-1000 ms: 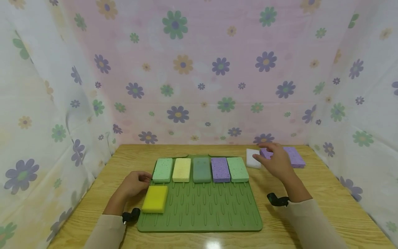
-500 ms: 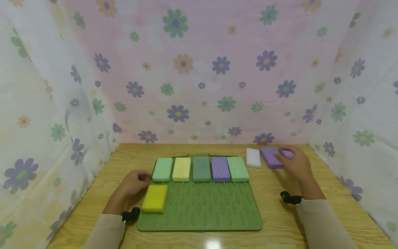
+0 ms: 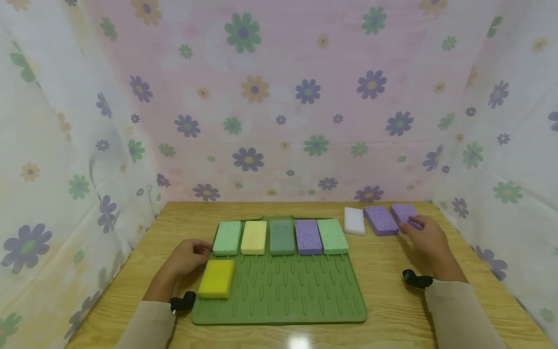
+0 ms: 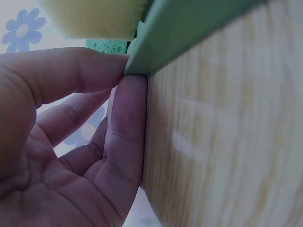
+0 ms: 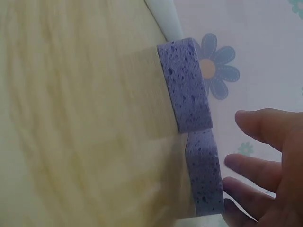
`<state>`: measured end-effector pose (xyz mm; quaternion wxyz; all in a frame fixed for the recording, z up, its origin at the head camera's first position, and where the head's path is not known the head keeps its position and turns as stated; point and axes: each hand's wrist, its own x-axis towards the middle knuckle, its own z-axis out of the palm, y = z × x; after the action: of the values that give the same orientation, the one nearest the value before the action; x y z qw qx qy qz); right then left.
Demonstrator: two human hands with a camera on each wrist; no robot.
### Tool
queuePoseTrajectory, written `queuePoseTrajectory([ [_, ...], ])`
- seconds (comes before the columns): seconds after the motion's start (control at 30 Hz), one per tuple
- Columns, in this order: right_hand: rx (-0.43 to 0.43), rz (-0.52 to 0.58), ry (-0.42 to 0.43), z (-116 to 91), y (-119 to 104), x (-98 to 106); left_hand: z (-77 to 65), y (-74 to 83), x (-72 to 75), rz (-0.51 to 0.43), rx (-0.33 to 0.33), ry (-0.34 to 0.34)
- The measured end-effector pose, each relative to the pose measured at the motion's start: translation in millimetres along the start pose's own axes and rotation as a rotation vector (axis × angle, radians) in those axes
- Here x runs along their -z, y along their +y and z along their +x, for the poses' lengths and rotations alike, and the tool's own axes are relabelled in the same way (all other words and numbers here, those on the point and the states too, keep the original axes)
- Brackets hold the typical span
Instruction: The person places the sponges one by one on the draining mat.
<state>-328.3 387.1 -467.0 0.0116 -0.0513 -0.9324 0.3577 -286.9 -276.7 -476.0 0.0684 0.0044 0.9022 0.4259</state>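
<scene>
At the left edge of the green ridged mat (image 3: 283,295), my left hand (image 3: 187,257) pinches the rim; in the left wrist view thumb and finger meet at the mat's edge (image 4: 189,28). My right hand (image 3: 425,237) is at the rightmost purple sponge (image 3: 403,213), fingers apart and loosely bent. In the right wrist view some fingertips touch or nearly touch that sponge (image 5: 204,177), and nothing is gripped. Left of it lie another purple sponge (image 3: 380,220) and a white sponge (image 3: 354,221), flat on the table.
Along the mat's back stand a light green sponge (image 3: 227,238), a pale yellow one (image 3: 254,238), a grey-green one (image 3: 282,237), a purple one (image 3: 308,236) and another light green one (image 3: 332,236). A bright yellow sponge (image 3: 216,278) lies front left. Flowered cloth (image 3: 279,97) encloses the wooden table (image 3: 379,315).
My right hand has moved right, from above the white and nearer purple sponges to the rightmost purple sponge. The two purple sponges now show a gap between them. My left hand stays put.
</scene>
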Motion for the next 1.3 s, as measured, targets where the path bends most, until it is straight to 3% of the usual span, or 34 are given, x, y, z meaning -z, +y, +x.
queuePoseTrajectory([
  [0.4,0.109,-0.215,-0.014,-9.2,5.8,11.6,-1.0,3.8,-2.6,-0.037,-0.007,0.002],
  [0.73,0.133,-0.324,-0.033,-21.3,2.1,21.3,1.3,-0.4,-0.5,-0.033,-0.006,0.01],
  [1.07,0.205,-0.362,-0.08,-33.3,-3.0,35.1,1.1,-2.0,-2.2,-0.048,0.008,0.005],
  [1.3,0.205,-0.303,-0.032,-31.7,15.0,38.1,3.6,-2.2,-1.1,-0.037,0.005,0.008],
])
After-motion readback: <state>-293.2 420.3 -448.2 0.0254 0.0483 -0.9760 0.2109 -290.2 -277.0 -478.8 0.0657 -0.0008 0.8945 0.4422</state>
